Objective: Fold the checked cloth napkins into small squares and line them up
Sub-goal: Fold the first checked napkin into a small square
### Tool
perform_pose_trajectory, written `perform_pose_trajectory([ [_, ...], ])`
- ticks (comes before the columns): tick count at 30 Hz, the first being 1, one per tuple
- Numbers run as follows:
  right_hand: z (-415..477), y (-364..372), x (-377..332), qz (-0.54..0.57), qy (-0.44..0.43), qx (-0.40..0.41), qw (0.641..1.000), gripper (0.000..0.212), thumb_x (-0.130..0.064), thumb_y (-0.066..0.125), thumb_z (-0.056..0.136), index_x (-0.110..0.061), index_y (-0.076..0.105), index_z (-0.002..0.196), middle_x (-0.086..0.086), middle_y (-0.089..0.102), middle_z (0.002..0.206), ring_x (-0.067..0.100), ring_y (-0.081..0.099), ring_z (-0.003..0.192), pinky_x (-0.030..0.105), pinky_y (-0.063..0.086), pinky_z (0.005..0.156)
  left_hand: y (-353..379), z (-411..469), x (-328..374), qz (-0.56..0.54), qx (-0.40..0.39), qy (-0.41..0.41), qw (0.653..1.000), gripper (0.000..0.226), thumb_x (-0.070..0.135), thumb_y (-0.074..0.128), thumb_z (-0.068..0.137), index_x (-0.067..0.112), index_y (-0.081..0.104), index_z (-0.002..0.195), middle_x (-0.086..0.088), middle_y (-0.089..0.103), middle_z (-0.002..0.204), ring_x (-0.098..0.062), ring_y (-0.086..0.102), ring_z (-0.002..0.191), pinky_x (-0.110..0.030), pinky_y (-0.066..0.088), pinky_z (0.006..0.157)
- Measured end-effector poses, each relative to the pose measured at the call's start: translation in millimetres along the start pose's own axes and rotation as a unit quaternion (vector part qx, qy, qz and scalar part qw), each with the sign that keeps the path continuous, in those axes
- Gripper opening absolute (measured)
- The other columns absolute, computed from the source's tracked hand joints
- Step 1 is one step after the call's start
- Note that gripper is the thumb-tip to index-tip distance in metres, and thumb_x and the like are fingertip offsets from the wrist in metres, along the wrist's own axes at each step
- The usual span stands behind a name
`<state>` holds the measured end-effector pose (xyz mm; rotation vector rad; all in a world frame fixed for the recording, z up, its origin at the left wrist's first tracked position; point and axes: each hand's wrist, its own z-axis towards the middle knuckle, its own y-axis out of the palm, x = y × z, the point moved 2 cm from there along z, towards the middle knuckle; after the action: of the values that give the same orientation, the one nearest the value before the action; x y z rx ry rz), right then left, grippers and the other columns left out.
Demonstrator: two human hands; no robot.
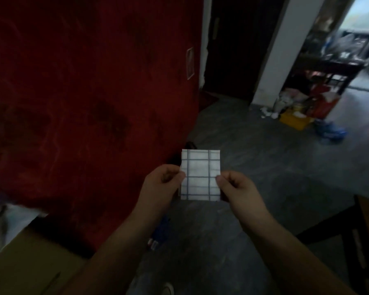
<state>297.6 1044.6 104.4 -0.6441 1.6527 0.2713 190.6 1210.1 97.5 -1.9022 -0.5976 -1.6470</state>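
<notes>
A white napkin (200, 167) with dark blue checked lines is folded into a small upright rectangle and held in the air above the floor. My left hand (162, 186) pinches its left edge near the middle. My right hand (237, 188) pinches its right edge at the same height. Both hands have curled fingers, and the lower part of the napkin hangs between them. No other napkins are in view.
A dark red cloth (90, 103) hangs over the left half of the view. A brown cardboard surface (30, 265) lies at the lower left. A dark wooden chair (358, 237) stands at the right. Boxes and bags (296, 116) clutter the far floor by a white pillar.
</notes>
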Motion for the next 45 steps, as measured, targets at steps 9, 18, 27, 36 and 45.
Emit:
perform_pose_trajectory([
  [9, 109, -52, -15, 0.053, 0.011, 0.149, 0.987, 0.016, -0.021, 0.058, 0.1, -0.012, 0.07, 0.092, 0.004, 0.076, 0.086, 0.02, 0.073, 0.083, 0.037, 0.059, 0.078, 81, 152, 31, 0.029, -0.133, 0.003, 0.991, 0.008, 0.018, 0.068, 0.094, 0.023, 0.075, 0.092, 0.002, 0.077, 0.095, -0.02, 0.073, 0.092, -0.053, 0.058, 0.089],
  [18, 228, -192, 3, 0.068, 0.004, 0.211, 0.975, 0.019, -0.025, 0.057, 0.1, -0.012, 0.07, 0.095, 0.006, 0.076, 0.092, 0.022, 0.073, 0.088, 0.045, 0.06, 0.085, 253, 275, 59, 0.062, -0.21, 0.032, 0.975, 0.007, 0.025, 0.069, 0.093, 0.023, 0.074, 0.098, -0.001, 0.076, 0.097, -0.024, 0.073, 0.094, -0.056, 0.058, 0.087],
  [27, 350, -370, 0, 0.08, 0.0, 0.281, 0.956, 0.017, -0.024, 0.06, 0.098, -0.015, 0.071, 0.089, 0.004, 0.076, 0.088, 0.02, 0.073, 0.085, 0.042, 0.059, 0.081, 456, 388, 116, 0.091, -0.261, 0.084, 0.958, 0.005, 0.019, 0.07, 0.092, 0.018, 0.073, 0.095, 0.001, 0.076, 0.09, -0.016, 0.073, 0.087, -0.047, 0.059, 0.084],
  [36, 481, -491, 11, 0.067, 0.01, 0.363, 0.929, 0.018, -0.025, 0.06, 0.098, -0.015, 0.072, 0.09, 0.007, 0.075, 0.089, 0.026, 0.071, 0.087, 0.049, 0.058, 0.084, 617, 514, 131, 0.067, -0.332, 0.078, 0.938, 0.007, 0.012, 0.067, 0.094, 0.018, 0.072, 0.095, 0.005, 0.073, 0.087, -0.004, 0.069, 0.08, -0.018, 0.054, 0.066],
  [45, 602, -610, 3, 0.071, 0.051, 0.477, 0.874, 0.017, -0.026, 0.059, 0.099, -0.016, 0.071, 0.091, 0.004, 0.076, 0.09, 0.023, 0.072, 0.086, 0.052, 0.058, 0.086, 800, 647, 161, 0.084, -0.445, 0.059, 0.889, 0.007, 0.02, 0.069, 0.093, 0.024, 0.072, 0.097, 0.004, 0.074, 0.094, -0.016, 0.071, 0.089, -0.047, 0.06, 0.086],
])
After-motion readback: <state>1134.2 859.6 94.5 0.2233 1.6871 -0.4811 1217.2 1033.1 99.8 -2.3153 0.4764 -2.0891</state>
